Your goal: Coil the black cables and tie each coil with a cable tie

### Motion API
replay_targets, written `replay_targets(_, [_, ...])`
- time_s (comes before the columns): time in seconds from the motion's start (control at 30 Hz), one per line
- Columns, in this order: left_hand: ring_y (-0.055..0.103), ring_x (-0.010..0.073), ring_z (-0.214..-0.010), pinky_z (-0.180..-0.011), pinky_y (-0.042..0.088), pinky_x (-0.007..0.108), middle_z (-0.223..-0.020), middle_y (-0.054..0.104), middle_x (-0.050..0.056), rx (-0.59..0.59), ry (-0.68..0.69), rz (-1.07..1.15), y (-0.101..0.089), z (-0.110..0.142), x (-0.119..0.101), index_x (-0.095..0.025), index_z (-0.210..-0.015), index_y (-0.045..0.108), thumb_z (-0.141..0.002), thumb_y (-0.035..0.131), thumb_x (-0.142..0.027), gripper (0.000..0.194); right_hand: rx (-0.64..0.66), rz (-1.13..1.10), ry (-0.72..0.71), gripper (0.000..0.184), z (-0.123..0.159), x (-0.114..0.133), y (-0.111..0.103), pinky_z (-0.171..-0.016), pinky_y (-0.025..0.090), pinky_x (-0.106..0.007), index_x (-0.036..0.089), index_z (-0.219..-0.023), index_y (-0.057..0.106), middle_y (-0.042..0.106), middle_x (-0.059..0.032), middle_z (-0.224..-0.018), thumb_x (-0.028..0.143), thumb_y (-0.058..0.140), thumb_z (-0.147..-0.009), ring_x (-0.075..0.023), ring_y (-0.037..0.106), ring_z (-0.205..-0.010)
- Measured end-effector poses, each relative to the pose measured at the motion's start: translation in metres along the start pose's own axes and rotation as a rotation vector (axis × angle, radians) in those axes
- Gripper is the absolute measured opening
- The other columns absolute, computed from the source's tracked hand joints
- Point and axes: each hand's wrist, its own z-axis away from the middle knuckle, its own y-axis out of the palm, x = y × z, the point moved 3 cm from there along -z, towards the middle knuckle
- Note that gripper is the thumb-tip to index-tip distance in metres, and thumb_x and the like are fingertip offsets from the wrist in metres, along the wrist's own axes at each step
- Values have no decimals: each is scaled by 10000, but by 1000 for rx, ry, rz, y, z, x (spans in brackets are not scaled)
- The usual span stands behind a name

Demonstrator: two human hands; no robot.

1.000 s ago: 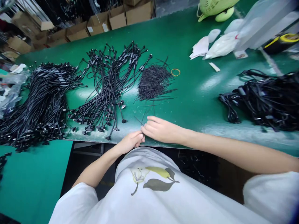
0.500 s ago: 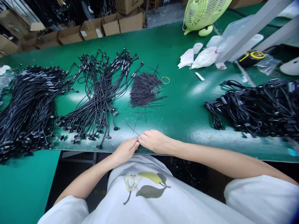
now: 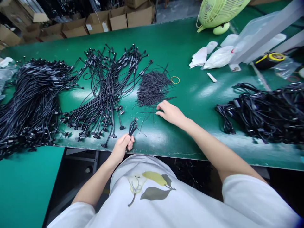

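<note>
My left hand (image 3: 122,146) is closed around a folded black cable (image 3: 133,126), whose looped end sticks up above the fist near the table's front edge. My right hand (image 3: 171,112) hovers at the lower right side of a pile of thin black twist ties (image 3: 152,88). Its thumb and index finger are apart, and I see nothing between them. A few loose ties lie between the two hands. Left of the pile, straight black cables (image 3: 111,82) with connectors at both ends are spread out.
A thick stack of black cables (image 3: 35,95) lies at far left, bundled cables (image 3: 263,114) at right. A yellow rubber band (image 3: 175,79), white wrappings (image 3: 218,58), a tape measure (image 3: 270,60) and a green fan (image 3: 220,12) are farther back. Cardboard boxes (image 3: 98,23) stand beyond the table.
My hands were together at the table's front edge and have parted. The right moved up and right to the tie pile; the left moved slightly left, with the folded cable now visible in it.
</note>
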Motion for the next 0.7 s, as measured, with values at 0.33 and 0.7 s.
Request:
replay_targets(0.33, [309,65,-497,-481,260,196,-609,361,-77,95,-13,319,24,-8,-7,-184,-1218,467,-812,656,-480,537,220,-627,-4,121,42,44,11,-628,411,-246,182,-852,495,605,-8,-711,303,503,-856,-131,573,-643])
replay_targets(0.7, [567,202,-980,-928,426,344,-1066,647,87,-2,352,-587,15,-19,-8,-201,-1309,551,-935,393,-295,416,-330,292,-774,263,77,125,8,-707,382,-319,115,-879,628,630,-109,-915,120,373,-944,-177,534,-816])
